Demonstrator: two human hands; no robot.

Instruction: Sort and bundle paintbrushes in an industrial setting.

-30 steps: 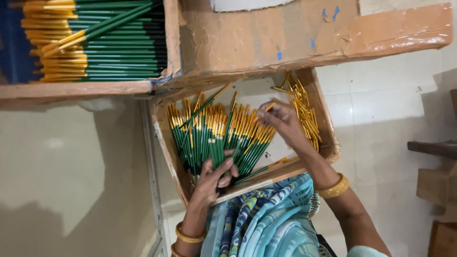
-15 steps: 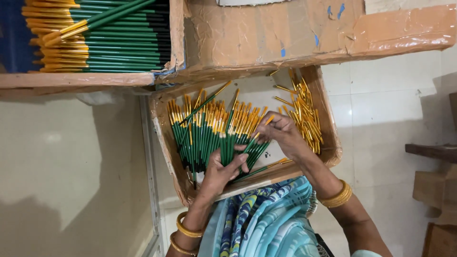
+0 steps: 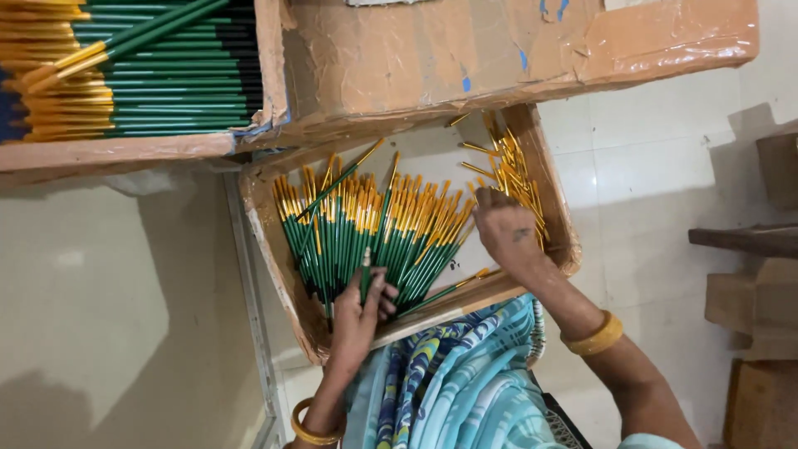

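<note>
Hands in pen tray (image 3: 274, 249): left hand (image 3: 359, 308) grips green pens (image 3: 374, 241) (right hand (image 3: 507, 233) on bunch).

A big bunch of green pens (image 3: 374, 241) with yellow caps lies in an open brown cardboard tray (image 3: 274, 249). The pens lie side by side, fanned out a little, with the yellow caps pointing to the far side of the tray and the green ends pointing to the near side. A few pens lie crooked on top of the bunch. In the right part of the tray sits a small pile of loose yellow caps (image 3: 515, 170), just beside the bunch.
</note>
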